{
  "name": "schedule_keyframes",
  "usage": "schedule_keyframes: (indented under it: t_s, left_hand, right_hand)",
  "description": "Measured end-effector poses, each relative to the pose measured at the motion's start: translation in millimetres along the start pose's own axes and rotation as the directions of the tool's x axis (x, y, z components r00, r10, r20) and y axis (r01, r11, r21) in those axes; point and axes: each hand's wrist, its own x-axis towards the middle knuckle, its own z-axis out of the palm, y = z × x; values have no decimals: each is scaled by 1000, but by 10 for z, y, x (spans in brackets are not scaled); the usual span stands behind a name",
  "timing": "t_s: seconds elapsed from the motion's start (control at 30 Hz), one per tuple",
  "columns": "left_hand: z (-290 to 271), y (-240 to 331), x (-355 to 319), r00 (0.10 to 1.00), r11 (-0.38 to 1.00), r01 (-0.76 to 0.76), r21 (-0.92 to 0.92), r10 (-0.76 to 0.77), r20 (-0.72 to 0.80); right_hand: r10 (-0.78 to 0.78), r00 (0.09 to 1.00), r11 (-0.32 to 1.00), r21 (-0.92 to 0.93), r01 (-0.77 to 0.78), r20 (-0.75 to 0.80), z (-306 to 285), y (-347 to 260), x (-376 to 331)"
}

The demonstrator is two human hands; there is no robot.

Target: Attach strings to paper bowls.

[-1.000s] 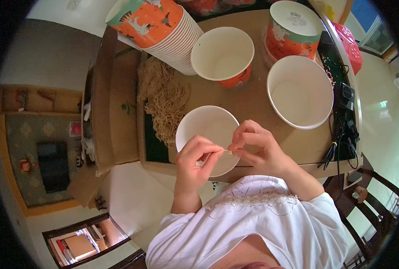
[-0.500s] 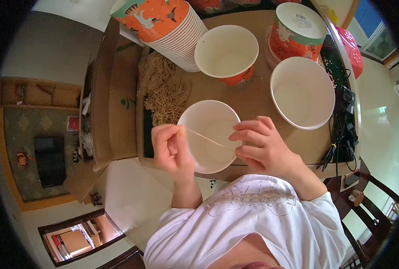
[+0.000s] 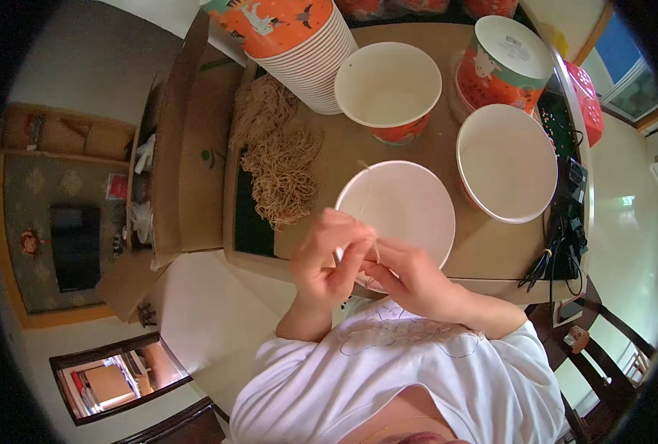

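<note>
A white paper bucket point(image 3: 407, 203) sits at the near edge of the brown table point(image 3: 484, 248), right in front of me. My left hand point(image 3: 333, 255) and my right hand point(image 3: 410, 277) meet over its near rim. Both pinch a thin tan string point(image 3: 364, 194) that runs up across the bucket's left rim. A pile of the same tan strings point(image 3: 281, 159) lies on the table to the left of the bucket.
A tilted stack of orange printed buckets point(image 3: 299, 41) lies at the back left. Two open buckets point(image 3: 388, 85) point(image 3: 505, 159) and an upturned one point(image 3: 503, 63) stand behind. Black cables point(image 3: 558, 237) hang at the right edge. A cardboard box point(image 3: 188, 148) stands left.
My left hand, out at the bucket's left rim half a second ago, has come back to my right hand at the near rim. The string now runs up and away instead of across.
</note>
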Motion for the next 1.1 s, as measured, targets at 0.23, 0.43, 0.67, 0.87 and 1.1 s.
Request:
schedule_keyframes:
  t_s: [0.23,0.43,0.67,0.87,1.1]
  left_hand:
    - [-89,-34,-271,968,946,-52,319,-31,250]
    - [-169,-331,-472,964,847,41,529,-174,203]
    - [-502,-586,-217,976,826,-4,564,-120,183]
    - [-693,-850,-114,968,865,47,499,-164,192]
    - [-664,-574,76,964,830,137,541,-238,122]
  right_hand:
    - [213,976,810,566,-154,-40,-156,-126,10]
    - [201,895,839,542,52,-398,-510,-175,-84]
    - [75,717,800,471,371,-693,-1004,-258,-256]
    - [24,855,601,691,402,-519,-1158,-210,-425]
    - [39,717,645,565,514,-696,-1367,-199,-575]
